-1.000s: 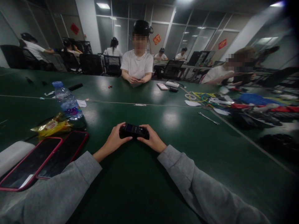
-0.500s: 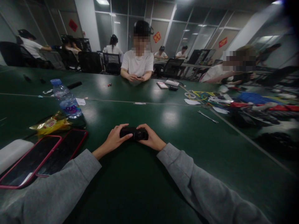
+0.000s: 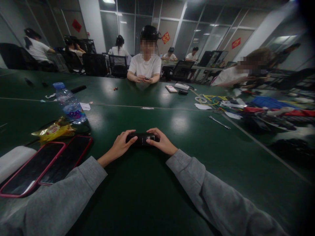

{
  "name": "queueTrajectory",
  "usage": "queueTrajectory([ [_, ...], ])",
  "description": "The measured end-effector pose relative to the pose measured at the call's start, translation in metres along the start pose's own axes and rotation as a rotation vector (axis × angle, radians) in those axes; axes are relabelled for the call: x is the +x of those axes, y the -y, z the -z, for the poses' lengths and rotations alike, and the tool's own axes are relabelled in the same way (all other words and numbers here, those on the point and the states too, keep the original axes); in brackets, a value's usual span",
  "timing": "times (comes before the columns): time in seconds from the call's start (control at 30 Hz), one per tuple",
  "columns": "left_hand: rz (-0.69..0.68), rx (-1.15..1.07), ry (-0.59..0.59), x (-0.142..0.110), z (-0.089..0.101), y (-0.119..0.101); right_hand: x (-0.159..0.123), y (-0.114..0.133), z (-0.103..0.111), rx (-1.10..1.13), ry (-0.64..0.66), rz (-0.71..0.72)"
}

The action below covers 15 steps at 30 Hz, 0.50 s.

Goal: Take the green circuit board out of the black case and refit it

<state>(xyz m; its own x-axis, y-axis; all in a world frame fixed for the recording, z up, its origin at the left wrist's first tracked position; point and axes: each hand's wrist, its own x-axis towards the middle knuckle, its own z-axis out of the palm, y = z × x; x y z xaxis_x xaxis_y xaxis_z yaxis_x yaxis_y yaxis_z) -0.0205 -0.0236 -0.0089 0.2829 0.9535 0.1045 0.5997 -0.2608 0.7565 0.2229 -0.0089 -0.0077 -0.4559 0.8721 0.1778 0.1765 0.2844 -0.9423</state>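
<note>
A small black handheld device (image 3: 141, 140) with rounded ends and small pale markings on its face lies sideways between my two hands, low over the green table. My left hand (image 3: 122, 144) grips its left end, thumb in front and fingers over the back. Around the right end is my right hand (image 3: 162, 141), its thumb on the face near a pale printed patch. The device's ends and underside are hidden by my fingers.
Left of me lie two phones with red edges (image 3: 31, 170) (image 3: 66, 160), a white case-like object (image 3: 14, 162), a yellow wrapper (image 3: 54, 131) and a water bottle (image 3: 70, 105). A wrench (image 3: 220, 122) and tangled cables (image 3: 211, 100) lie right. A person (image 3: 145, 64) sits opposite.
The black device has been turned in my hands: a face with a small screen showed first, and now a plainer marked face. My right thumb has moved onto that face.
</note>
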Motion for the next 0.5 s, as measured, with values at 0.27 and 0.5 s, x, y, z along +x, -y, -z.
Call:
queueTrajectory([
  [0.27,0.031,-0.052,-0.01,0.0026,0.0,0.0009,0.0011,-0.0047,0.001,-0.001,-0.023,-0.02],
  [0.5,0.066,-0.14,0.003,0.0002,0.0027,-0.0046,0.0012,-0.0072,0.0002,-0.077,0.003,0.005],
])
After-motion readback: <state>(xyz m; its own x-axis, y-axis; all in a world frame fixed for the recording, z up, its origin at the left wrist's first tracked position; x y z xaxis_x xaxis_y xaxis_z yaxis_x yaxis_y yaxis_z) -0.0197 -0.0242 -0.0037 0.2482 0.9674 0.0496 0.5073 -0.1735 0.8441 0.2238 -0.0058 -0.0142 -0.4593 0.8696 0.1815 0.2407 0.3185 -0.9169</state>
